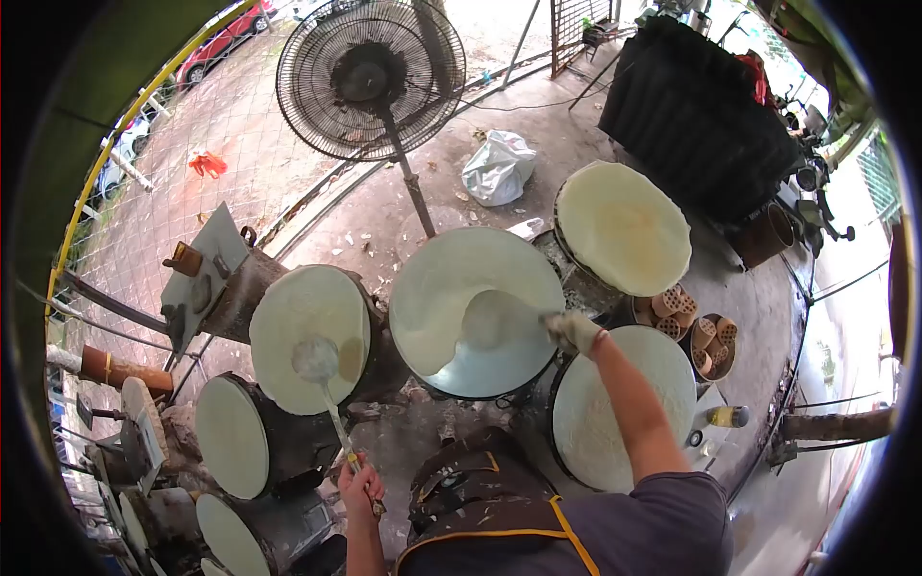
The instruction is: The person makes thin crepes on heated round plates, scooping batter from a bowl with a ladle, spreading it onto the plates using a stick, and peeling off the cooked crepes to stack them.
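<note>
Ladle [316,361]: held by its handle in the left hand [359,488], slanted forward-left over the left pan [357,353]. Middle pan [509,367]: bordered by the nearer, gloved right hand [577,332]; grip cannot be told.

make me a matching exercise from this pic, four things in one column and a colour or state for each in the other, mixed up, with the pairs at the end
1. left hand
2. right hand
3. bag
4. fan

A. white and crumpled
B. gloved
C. dark, on a stand
D. bare, gripping the tool

Pairs: 1-D, 2-B, 3-A, 4-C
</note>
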Motion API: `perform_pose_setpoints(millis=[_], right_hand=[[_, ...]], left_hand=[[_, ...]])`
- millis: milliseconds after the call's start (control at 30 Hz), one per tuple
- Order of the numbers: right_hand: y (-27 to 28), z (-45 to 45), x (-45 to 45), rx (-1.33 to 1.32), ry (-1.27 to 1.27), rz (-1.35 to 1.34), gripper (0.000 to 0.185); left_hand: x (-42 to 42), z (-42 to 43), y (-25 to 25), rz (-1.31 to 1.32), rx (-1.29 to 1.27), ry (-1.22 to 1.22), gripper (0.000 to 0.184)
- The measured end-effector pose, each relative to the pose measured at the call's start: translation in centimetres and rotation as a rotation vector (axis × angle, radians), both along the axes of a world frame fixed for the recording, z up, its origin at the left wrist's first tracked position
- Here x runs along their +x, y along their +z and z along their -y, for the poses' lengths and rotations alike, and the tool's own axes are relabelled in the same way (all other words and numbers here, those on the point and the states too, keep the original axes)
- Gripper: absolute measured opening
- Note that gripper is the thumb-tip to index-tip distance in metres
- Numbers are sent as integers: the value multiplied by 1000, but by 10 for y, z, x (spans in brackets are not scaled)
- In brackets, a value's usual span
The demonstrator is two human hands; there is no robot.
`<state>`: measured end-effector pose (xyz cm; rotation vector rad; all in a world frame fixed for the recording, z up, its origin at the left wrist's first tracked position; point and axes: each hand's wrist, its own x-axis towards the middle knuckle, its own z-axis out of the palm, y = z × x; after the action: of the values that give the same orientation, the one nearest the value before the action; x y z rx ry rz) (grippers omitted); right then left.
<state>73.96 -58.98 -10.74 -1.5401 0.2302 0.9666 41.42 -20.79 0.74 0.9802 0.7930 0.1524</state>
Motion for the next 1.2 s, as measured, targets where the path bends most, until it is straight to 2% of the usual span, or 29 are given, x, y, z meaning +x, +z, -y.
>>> perform_pose_setpoints(millis=[100, 133, 233, 267, 367, 400, 500, 533, 667, 767, 833, 867, 933, 1000, 1067, 1167, 1200], right_hand=[[-13, -37, -1, -42, -147, 78, 19], [5, -48, -9, -135, 49, -46, 23], [20, -34, -37, -23, 331, -43, 23], [1, -24, -41, -8, 287, 14, 21], [34, -38, -70, -104, -463, -46, 20], [34, -41, -82, -27, -549, 14, 20], [48, -62, -120, -271, -94, -48, 19], [31, -56, -135, -73, -15, -17, 21], [7, -64, -208, 272, -409, -9, 25], [9, -133, -267, 134, -703, -146, 22], [4, -202, -283, 155, -560, -97, 20], [-14, -239, -280, 271, -528, 19, 22], [-81, -301, -248, 176, -333, 336, 27], [-93, -325, -240, -103, -324, 515, 31], [-37, -334, -258, -251, -609, 487, 35], [-30, -376, -296, -552, -816, 387, 34], [-34, -386, -295, -648, -728, 527, 35]], left_hand=[[-3, 13, 5, -50, -9, 16, 21], [-4, 15, 6, -44, -11, 7, 22], [-11, 17, 5, -26, -38, -30, 23], [-14, 14, 2, -9, -58, -43, 23], [-17, 6, 3, 24, -96, -77, 24], [-18, 3, 4, 30, -108, -91, 24], [-20, -14, 2, 35, -157, -142, 24], [-24, -21, 2, 43, -174, -156, 24], [-45, -59, 2, 82, -262, -226, 23], [-63, -101, -3, 98, -361, -305, 23], [-77, -127, -6, 60, -377, -337, 24], [-83, -140, -7, 54, -378, -347, 24], [-95, -162, -8, 39, -373, -356, 24], [-103, -178, -2, 33, -345, -359, 24], [-114, -195, -2, 39, -345, -356, 25], [-125, -213, -17, 67, -375, -321, 26], [-127, -217, -20, 39, -378, -304, 26]])
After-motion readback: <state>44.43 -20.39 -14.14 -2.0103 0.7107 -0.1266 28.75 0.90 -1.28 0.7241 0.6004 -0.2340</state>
